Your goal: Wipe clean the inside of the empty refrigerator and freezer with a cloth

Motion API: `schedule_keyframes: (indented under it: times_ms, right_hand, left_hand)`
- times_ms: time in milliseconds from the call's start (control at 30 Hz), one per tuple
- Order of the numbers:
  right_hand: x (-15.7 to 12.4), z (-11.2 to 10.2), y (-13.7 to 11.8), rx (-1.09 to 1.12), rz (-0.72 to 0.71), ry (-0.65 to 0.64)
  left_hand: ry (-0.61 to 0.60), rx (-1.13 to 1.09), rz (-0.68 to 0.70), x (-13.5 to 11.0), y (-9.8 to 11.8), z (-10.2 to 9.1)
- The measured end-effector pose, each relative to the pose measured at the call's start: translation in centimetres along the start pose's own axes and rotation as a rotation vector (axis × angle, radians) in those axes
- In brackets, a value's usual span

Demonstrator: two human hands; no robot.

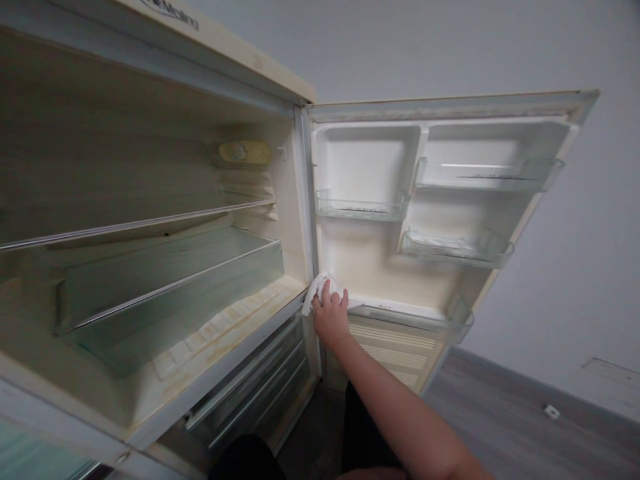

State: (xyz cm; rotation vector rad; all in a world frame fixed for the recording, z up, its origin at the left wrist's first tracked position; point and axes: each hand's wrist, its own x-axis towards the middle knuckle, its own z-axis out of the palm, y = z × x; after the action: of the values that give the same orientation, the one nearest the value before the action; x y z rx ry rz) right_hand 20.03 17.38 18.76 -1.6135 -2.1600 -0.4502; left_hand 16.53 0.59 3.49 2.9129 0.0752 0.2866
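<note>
My right hand point(331, 317) reaches from the lower right to the hinge side of the open fridge door point(365, 260). Its fingers press a crumpled white cloth or paper wipe point(316, 293) against the inner lower corner of the door, beside the hinge-side seal. The exact material of the wipe cannot be made out. My left hand does not show; a sliver of skin at the bottom edge is too little to identify.
Left of the door is the open fridge compartment with a glass shelf point(150, 227), a clear drawer point(190, 293) and a stained floor point(215, 333). Clear bins point(360, 210) line the door. Freezer drawers point(255, 380) sit below. A small white object point(551, 412) lies on the floor.
</note>
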Motion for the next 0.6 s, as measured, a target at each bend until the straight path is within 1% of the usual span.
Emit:
schedule_keyframes:
  times_ms: [133, 200, 300, 367, 433, 600]
  right_hand:
    - [0.2, 0.2, 0.0, 0.004, 0.007, 0.017]
    - [0.2, 0.0, -0.1, 0.012, 0.000, 0.002]
    - [0.3, -0.4, -0.2, 0.015, 0.007, -0.035]
    - [0.4, -0.5, -0.3, 0.013, 0.014, -0.060]
    - [0.4, -0.5, -0.3, 0.012, 0.014, -0.070]
    - [0.3, -0.3, -0.2, 0.018, 0.006, -0.046]
  left_hand:
    - [0.013, 0.065, 0.065, 0.3, -1.0, 0.1]
    - [0.029, 0.181, 0.144, -0.2, -1.6, 0.4]
    - [0.090, 0.392, 0.250, -1.3, -2.4, 1.1]
    - [0.125, 0.458, 0.245, -1.7, -2.5, 1.3]
    - [0.134, 0.483, 0.222, -1.6, -2.2, 1.1]
    - [0.108, 0.445, 0.211, 1.0, -0.8, -0.4]
